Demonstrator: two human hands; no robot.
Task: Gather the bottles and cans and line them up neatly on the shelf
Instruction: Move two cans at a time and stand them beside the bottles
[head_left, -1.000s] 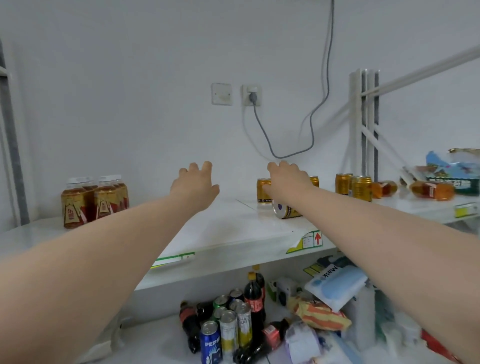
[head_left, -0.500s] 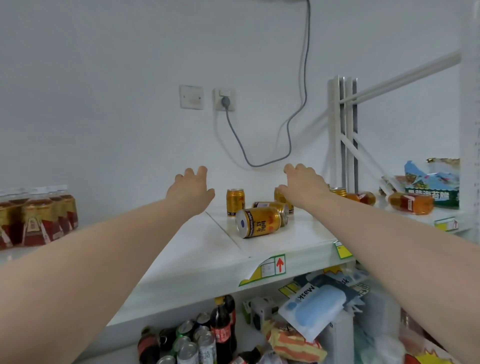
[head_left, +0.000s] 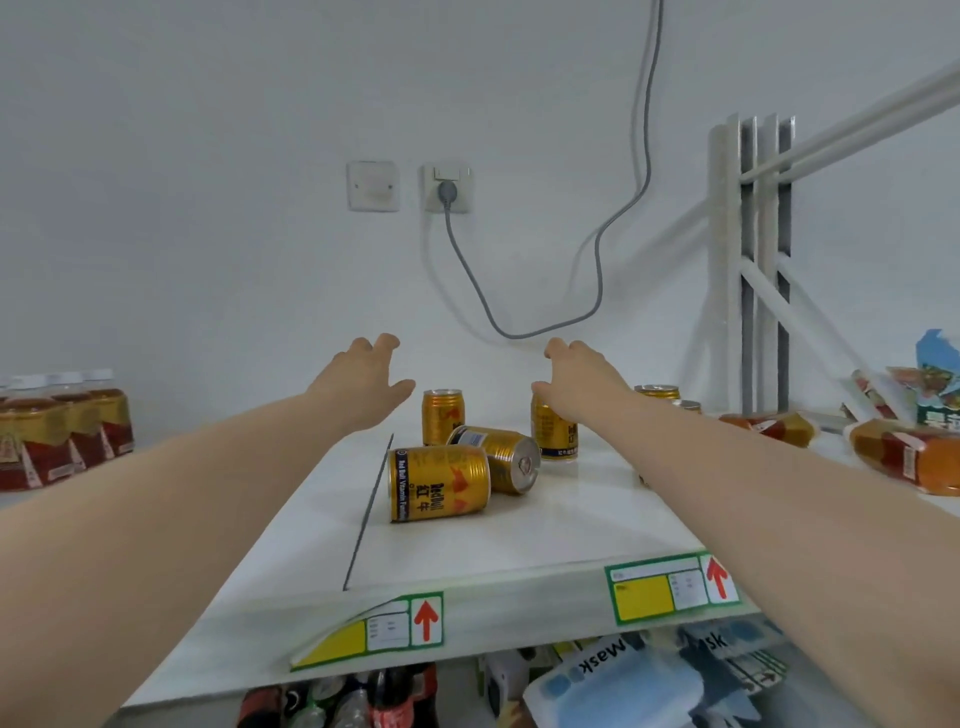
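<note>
White shelf (head_left: 519, 540) holds 2 toppled cans (head_left: 439, 484); both hands (head_left: 363, 382) empty.

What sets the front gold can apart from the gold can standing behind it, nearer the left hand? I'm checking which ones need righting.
The front gold can lies on its side with its label text running sideways; the back gold can stands upright, top rim up. The front one touches another toppled can; whether the back one touches anything is unclear. Both look like the same gold design, on the white shelf, held by neither hand.
</note>
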